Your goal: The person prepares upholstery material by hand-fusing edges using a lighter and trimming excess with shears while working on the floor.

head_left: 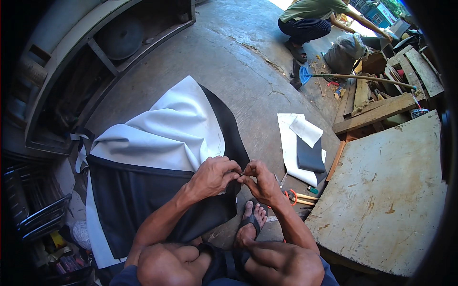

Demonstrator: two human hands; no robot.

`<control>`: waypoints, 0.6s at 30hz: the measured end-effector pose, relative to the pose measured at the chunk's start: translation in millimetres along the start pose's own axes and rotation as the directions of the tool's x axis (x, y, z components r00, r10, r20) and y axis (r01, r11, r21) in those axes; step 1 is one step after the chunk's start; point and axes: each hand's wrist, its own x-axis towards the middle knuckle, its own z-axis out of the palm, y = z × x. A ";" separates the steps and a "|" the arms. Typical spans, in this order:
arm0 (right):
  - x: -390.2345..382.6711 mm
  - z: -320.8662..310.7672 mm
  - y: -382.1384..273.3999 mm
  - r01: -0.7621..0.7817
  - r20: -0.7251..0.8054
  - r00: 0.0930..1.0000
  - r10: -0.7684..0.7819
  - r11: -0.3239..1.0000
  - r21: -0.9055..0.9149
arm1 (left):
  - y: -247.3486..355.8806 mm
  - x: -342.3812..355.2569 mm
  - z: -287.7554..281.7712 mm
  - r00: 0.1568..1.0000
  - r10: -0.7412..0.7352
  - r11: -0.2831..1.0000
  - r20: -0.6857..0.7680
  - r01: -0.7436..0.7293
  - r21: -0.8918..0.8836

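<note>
My left hand [213,177] and my right hand [260,181] meet over the right side of a large sheet, fingertips pinched almost together. Something small and dark is between them, too tiny to name. Under and beside my left hand spreads the sheet, with black smooth faces [138,190] and a white backing [167,128] folded up in soft creases. A thin line runs over the white side near my left hand. Red-handled scissors [290,195] lie on the floor just right of my right wrist, partly hidden by it.
White and black cut pieces [310,162] lie on the floor at right, near a worn board [381,200]. Behind are scrap wood [381,105] and a blue rake [305,75]. A person [310,21] crouches at the far right. A cabinet [109,62] stands left.
</note>
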 end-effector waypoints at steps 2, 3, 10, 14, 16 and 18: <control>0.6 2.0 -0.3 0.023 0.006 1.000 -0.023 1.000 -0.016 | 0.1 -1.3 -2.8 1.000 -0.001 1.000 0.016 0.001 0.009; 1.2 2.3 -1.0 0.041 0.012 0.999 -0.041 0.999 -0.035 | 0.3 -1.6 -4.2 1.000 0.007 1.000 0.026 -0.008 0.017; 2.2 -0.2 -0.3 0.106 0.040 0.994 -0.102 0.987 -0.117 | 8.8 0.9 -12.7 0.996 0.034 0.999 0.087 -0.031 -0.030; 8.3 -8.2 -8.1 0.049 0.118 0.992 -0.038 0.994 -0.100 | 7.2 -3.4 -6.7 0.999 0.031 0.999 0.044 -0.029 -0.041; 11.4 -15.9 -10.5 -0.068 0.171 0.983 0.063 0.997 0.028 | 7.5 -5.9 -0.6 0.999 0.053 0.998 0.003 -0.053 -0.025; 22.1 -26.0 -7.9 -0.063 0.244 0.968 0.066 0.998 -0.020 | 11.0 -7.5 0.3 0.995 0.096 0.995 -0.018 -0.095 0.042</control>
